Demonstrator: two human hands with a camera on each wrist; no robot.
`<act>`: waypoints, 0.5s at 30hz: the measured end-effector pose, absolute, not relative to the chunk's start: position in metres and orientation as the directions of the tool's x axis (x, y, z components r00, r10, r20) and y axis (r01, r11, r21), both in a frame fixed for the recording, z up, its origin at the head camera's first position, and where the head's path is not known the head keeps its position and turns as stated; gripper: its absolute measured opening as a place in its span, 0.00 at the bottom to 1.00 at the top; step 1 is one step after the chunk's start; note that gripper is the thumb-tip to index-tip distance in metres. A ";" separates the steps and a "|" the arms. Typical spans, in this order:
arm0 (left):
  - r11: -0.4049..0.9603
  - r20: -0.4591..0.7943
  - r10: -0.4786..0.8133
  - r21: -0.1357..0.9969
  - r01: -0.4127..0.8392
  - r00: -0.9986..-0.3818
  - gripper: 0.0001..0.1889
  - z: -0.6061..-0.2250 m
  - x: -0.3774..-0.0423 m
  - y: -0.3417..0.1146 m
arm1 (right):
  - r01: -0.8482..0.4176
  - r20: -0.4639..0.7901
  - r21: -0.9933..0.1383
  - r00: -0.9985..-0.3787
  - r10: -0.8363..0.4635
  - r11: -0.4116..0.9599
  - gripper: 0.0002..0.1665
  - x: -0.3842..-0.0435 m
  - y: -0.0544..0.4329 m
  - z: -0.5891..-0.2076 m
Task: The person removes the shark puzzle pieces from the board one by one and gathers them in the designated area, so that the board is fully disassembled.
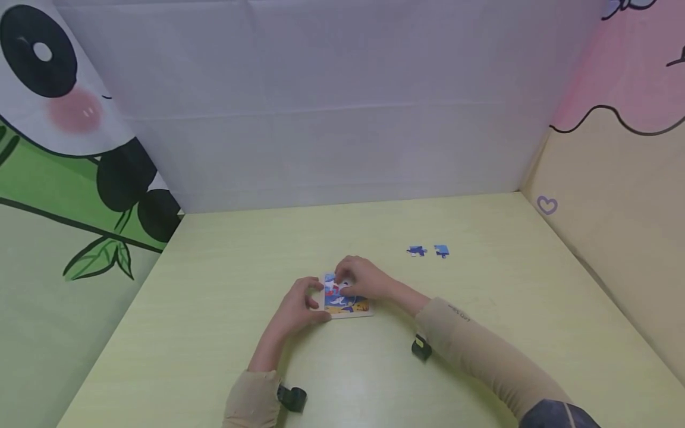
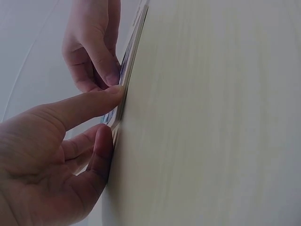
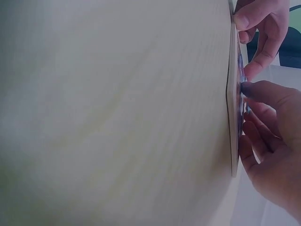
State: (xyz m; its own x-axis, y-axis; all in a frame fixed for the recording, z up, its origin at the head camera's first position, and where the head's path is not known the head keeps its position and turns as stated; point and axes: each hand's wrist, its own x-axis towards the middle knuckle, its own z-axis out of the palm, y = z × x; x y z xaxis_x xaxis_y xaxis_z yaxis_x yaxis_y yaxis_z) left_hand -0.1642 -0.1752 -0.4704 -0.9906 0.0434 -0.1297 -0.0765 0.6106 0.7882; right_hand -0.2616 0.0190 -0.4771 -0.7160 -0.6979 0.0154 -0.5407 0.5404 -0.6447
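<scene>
A small jigsaw puzzle (image 1: 348, 302) in a pale tray, with a blue, white and orange picture, lies flat on the table. My left hand (image 1: 297, 305) holds the tray at its left side, the thumb on the near corner and the fingers bent along the edge. Over the upper part of the picture, my right hand (image 1: 366, 280) bends its fingers and thumb down onto the surface. Between them in the right wrist view is a puzzle piece (image 3: 247, 108), mostly hidden by the fingers. How far that piece sits in the tray cannot be told.
Two loose blue puzzle pieces, one darker (image 1: 417, 251) and one lighter (image 1: 441, 251), lie farther back to the right on the pale wooden table (image 1: 257, 255). A white sheet (image 1: 332, 119) stands behind the table, and painted panels flank it on both sides.
</scene>
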 end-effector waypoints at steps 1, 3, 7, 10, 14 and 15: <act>0.610 -0.132 0.043 0.789 -0.079 -0.990 0.34 -0.470 -0.164 -0.175 | -0.532 0.011 -0.650 -0.721 -0.693 0.543 0.18 -0.262 0.019 -0.477; 0.607 -0.137 0.041 0.790 -0.084 -0.990 0.35 -0.470 -0.164 -0.175 | -0.518 0.001 -0.657 -0.728 -0.686 0.548 0.24 -0.261 0.019 -0.477; 0.608 -0.139 0.034 0.789 -0.090 -0.990 0.34 -0.471 -0.164 -0.175 | -0.530 -0.019 -0.637 -0.716 -0.698 0.560 0.31 -0.263 0.018 -0.475; 0.610 -0.137 0.029 0.787 -0.091 -0.990 0.34 -0.471 -0.164 -0.175 | -0.557 -0.029 -0.610 -0.695 -0.718 0.564 0.29 -0.267 0.017 -0.474; 0.612 -0.131 0.033 0.787 -0.083 -0.991 0.33 -0.471 -0.164 -0.175 | -0.579 -0.026 -0.605 -0.672 -0.740 0.547 0.25 -0.273 0.015 -0.472; 0.610 -0.129 0.035 0.788 -0.081 -0.991 0.33 -0.471 -0.163 -0.175 | -0.578 -0.025 -0.608 -0.670 -0.742 0.544 0.24 -0.274 0.015 -0.472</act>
State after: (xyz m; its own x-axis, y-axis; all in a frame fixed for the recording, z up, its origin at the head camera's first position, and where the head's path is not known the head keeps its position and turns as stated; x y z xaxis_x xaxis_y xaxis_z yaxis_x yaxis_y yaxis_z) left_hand -0.1634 -0.1754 -0.4705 -0.9911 0.0350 -0.1286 -0.0807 0.6101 0.7882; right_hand -0.2741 0.0149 -0.4720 -0.6704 -0.7416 -0.0253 -0.5783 0.5435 -0.6084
